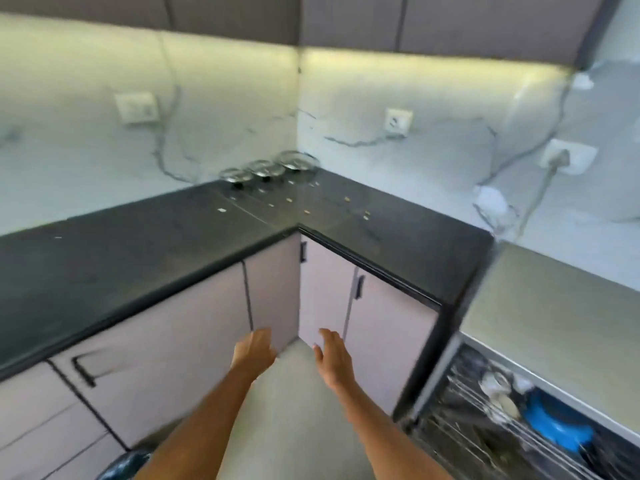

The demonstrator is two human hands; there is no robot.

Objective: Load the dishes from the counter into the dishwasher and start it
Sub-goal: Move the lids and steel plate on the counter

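Both hands, left (254, 348) and right (334, 356), are empty and apart; rack (491, 420) at 4 o'clock part-loaded, three glass lids (268, 168) at 12 remain on the counter (138, 244).

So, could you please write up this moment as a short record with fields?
left hand: open, empty, in front of the corner cabinets
right hand: open, empty, beside the left
glass lids: three, in the back corner of the black counter
crumbs: scattered on the counter near the lids
dishwasher rack: pulled out at lower right
blue bowl: in the rack
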